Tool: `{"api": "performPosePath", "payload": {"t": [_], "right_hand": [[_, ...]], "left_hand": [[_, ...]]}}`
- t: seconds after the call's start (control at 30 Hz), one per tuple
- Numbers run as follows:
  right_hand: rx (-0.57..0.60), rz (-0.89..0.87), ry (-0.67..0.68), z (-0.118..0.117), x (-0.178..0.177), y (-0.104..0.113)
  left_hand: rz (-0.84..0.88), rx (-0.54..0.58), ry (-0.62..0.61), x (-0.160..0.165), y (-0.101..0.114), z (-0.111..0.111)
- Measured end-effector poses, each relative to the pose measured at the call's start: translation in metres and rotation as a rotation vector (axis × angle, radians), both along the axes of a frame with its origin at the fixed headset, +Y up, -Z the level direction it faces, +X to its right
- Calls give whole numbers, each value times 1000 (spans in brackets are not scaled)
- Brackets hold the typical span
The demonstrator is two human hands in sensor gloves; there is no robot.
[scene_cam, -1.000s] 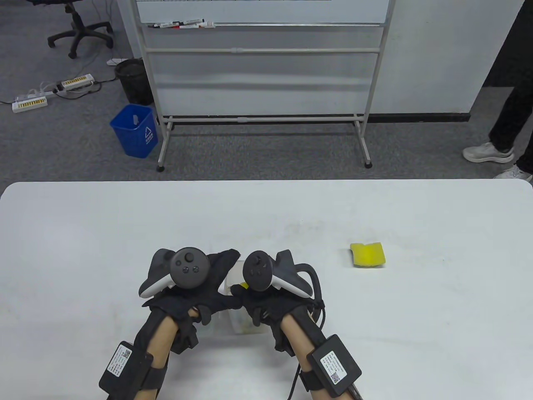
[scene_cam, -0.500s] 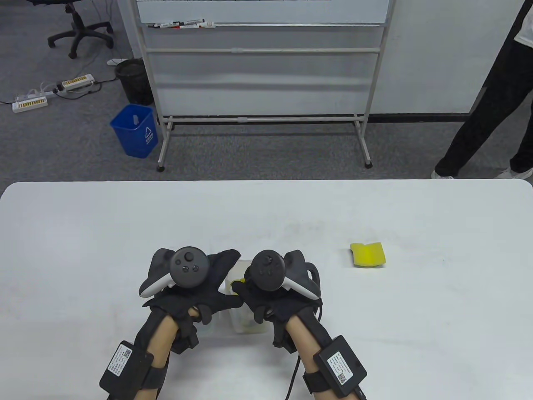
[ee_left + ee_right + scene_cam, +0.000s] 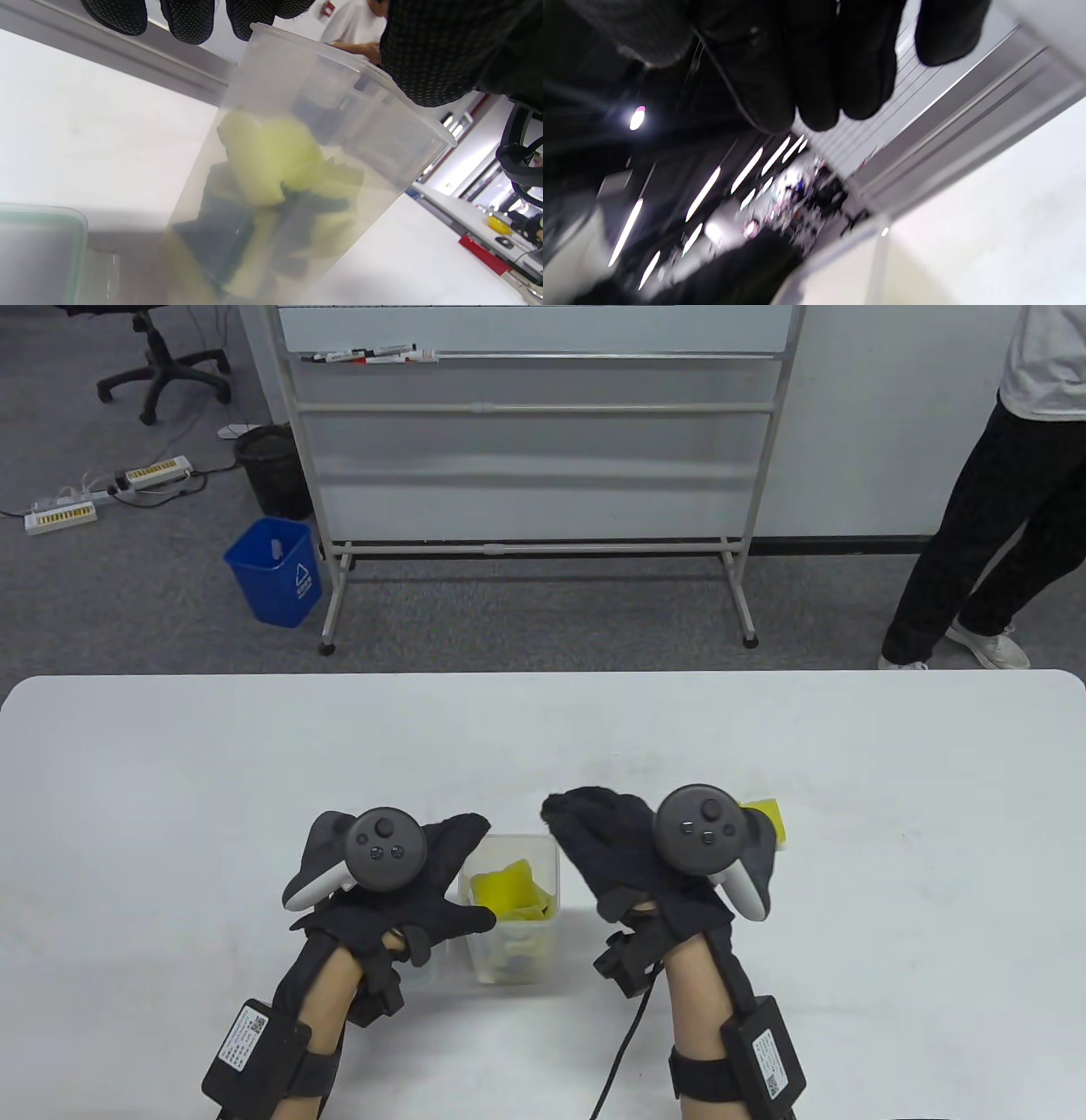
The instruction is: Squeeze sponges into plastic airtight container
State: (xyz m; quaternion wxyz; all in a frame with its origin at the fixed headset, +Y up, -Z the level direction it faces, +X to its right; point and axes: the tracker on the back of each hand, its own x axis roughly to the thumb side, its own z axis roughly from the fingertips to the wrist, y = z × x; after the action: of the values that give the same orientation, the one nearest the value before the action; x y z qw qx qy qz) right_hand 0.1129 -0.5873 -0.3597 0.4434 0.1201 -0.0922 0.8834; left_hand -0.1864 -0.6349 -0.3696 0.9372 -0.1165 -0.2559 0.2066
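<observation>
An office or lab room: grey carpet, a rolling whiteboard [image 3: 534, 432] with markers [image 3: 373, 354] on its tray, an office chair [image 3: 161, 364], power strips [image 3: 59, 513], a blue bin [image 3: 276, 572] and a white work table [image 3: 254, 763].

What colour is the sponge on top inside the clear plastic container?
Yellow sponge, clearest in the table view.

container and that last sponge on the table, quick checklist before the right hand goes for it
1. Left hand steadies the container: ok.
2. Container upright, no lid on: ok.
3. Sponges in the container below the rim: ok.
4. Right hand out of the container and holding nothing: ok.
5. Loose yellow sponge on the table, mostly hidden behind the right hand: cannot tell its lie.
</observation>
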Motion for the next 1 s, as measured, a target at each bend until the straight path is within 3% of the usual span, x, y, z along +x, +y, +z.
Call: {"api": "performPosePath", "payload": {"t": [0.07, 0.17, 0.27, 0.37, 0.57, 0.7, 0.83, 1.0], "right_hand": [[16, -8, -142, -2, 24, -4], [9, 119, -391, -9, 54, -18], [-64, 227, -520, -21, 72, -39], [-130, 207, -551, -33, 79, -60], [-358, 256, -534, -76, 78, -118], [-523, 411, -540, -94, 82, -148], [-632, 384, -539, -102, 90, -170], [-537, 448, -561, -102, 91, -166]], "left_hand": [[-1, 1, -4, 0, 0, 0], [39, 22, -8, -4, 2, -1], [179, 64, 89, -20, 9, -2], [233, 127, 235, -37, 14, -1], [61, 285, 537, -73, 18, 0], [-64, 350, 558, -79, 20, -1], [-29, 337, 541, -80, 19, -2], [-6, 338, 521, -77, 20, -1]]}}
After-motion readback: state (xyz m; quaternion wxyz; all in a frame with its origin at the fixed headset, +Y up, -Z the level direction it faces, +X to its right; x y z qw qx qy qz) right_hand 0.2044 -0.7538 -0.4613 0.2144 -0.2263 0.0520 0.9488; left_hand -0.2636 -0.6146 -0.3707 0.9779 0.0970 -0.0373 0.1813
